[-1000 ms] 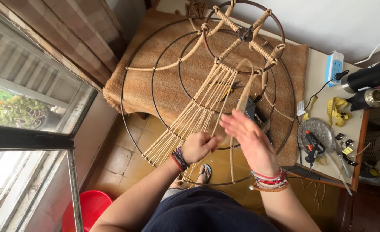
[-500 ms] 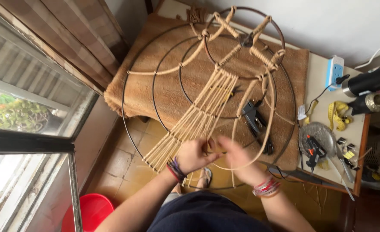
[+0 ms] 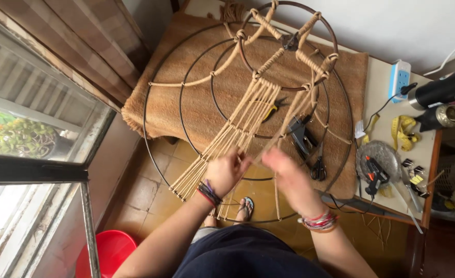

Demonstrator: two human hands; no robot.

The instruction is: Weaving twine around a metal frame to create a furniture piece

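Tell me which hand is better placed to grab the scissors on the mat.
Right. The right hand sits just beside the scissors, while the left hand is further off, at the cords.

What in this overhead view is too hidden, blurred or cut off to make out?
- Right hand: motion-blurred, so its grip on the cords is unclear.
- Left hand: fingertips buried among the cords.
- Red bucket: cut off by the bottom edge.
- Clips on the table: too small to tell apart.
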